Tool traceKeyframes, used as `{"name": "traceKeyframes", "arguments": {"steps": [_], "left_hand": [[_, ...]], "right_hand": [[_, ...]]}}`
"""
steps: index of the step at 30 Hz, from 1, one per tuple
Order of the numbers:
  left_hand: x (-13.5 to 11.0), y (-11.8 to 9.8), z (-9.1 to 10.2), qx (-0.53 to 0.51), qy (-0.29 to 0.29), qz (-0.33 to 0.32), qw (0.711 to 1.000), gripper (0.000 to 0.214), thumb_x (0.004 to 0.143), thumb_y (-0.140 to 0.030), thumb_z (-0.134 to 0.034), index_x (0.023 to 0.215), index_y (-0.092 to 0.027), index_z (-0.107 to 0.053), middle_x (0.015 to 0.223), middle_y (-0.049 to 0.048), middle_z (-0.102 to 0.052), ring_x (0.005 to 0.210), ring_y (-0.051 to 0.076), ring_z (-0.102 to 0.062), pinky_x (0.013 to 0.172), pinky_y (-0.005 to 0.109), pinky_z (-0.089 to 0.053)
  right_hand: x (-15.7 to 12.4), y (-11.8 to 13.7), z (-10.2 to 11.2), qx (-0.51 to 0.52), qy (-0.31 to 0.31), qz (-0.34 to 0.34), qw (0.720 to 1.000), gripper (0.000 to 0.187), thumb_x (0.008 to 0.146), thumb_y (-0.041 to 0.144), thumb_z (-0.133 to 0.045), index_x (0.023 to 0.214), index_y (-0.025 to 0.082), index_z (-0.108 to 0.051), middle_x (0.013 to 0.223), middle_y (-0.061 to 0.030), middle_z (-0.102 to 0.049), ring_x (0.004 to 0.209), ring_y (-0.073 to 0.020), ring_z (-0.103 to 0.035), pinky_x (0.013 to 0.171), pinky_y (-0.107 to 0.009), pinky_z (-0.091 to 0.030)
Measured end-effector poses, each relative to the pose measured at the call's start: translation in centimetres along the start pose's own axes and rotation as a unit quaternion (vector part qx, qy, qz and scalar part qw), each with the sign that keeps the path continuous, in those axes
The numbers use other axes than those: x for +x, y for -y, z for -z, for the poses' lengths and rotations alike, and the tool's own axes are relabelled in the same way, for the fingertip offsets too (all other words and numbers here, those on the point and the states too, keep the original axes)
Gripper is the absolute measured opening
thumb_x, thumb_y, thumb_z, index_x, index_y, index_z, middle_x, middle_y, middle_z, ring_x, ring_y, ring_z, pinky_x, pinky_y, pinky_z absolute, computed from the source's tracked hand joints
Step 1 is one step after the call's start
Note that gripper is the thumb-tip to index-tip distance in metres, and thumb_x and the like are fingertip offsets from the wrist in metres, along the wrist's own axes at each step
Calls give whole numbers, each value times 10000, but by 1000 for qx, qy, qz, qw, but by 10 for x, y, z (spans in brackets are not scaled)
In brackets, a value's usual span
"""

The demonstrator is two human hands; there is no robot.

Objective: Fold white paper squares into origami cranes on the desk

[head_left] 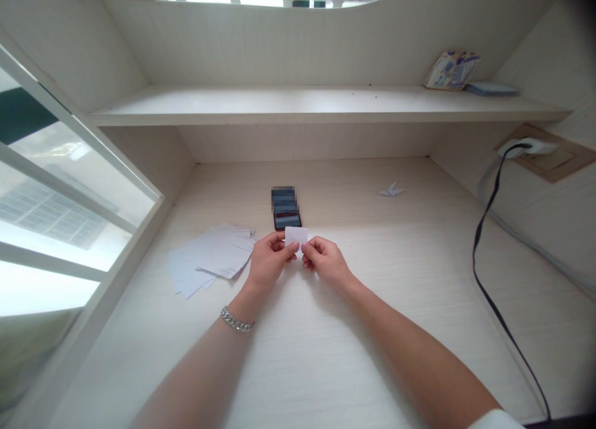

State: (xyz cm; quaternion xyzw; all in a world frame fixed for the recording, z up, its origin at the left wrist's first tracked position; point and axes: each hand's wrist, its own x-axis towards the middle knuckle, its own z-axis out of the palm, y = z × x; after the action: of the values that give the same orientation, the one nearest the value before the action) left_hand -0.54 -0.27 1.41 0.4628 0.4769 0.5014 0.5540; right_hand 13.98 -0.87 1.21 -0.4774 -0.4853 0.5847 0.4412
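A small white piece of paper (297, 234) is held up between my two hands over the desk. My left hand (270, 259), with a chain bracelet on the wrist, pinches its lower left side between thumb and fingers. At the lower right corner, my right hand (326, 261) grips the same paper with thumb and forefinger. Just behind the paper lies a dark phone (287, 219), its screen partly blurred out. Loose white sheets (212, 258) are spread in a pile left of my left hand. Farther back on the right sits a small folded paper crane (392, 190).
A shelf (279, 100) runs across the back, bearing a colourful packet (451, 70) and a flat bluish item (492, 89). On the right, a black cable (475, 255) drops from a wall socket (554, 156) onto the desk. A barred window frame (74, 224) borders the left side.
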Motion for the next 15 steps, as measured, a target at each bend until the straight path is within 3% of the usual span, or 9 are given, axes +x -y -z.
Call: {"name": "traceKeyframes", "arguments": {"steps": [5, 8, 12, 15], "left_hand": [[0, -1, 1, 2, 17, 10, 1000, 337, 593, -316, -755, 846, -119, -651, 596, 11, -622, 491, 93, -531, 481, 201, -416], [0, 0, 1, -6, 35, 15, 999, 318, 610, -319, -744, 847, -127, -652, 652, 19, -636, 539, 102, -552, 517, 213, -441], [0, 1, 1, -30, -14, 14, 999, 279, 639, -347, -720, 813, -139, -657, 697, 23, -647, 605, 118, -573, 539, 219, -451], [1, 1, 3, -31, -11, 17, 999, 251, 633, -332, -725, 769, -132, -661, 681, 28, -649, 597, 113, -562, 534, 215, -433]], "right_hand": [[2, -5, 1, 64, -25, 12, 998, 287, 720, 450, -627, 739, 175, -548, 656, 7, -588, 574, -130, -584, 489, -234, -454], [3, -7, 3, 68, -37, 25, 997, 283, 704, 441, -647, 724, 177, -546, 644, 22, -569, 558, -121, -581, 487, -229, -463], [2, -6, 4, 50, -25, 35, 998, 255, 717, 413, -644, 735, 168, -575, 632, 17, -570, 552, -114, -567, 493, -228, -469], [1, -4, 4, 43, -20, 47, 998, 248, 720, 399, -640, 799, 166, -610, 684, -5, -601, 602, -126, -569, 496, -232, -478]]}}
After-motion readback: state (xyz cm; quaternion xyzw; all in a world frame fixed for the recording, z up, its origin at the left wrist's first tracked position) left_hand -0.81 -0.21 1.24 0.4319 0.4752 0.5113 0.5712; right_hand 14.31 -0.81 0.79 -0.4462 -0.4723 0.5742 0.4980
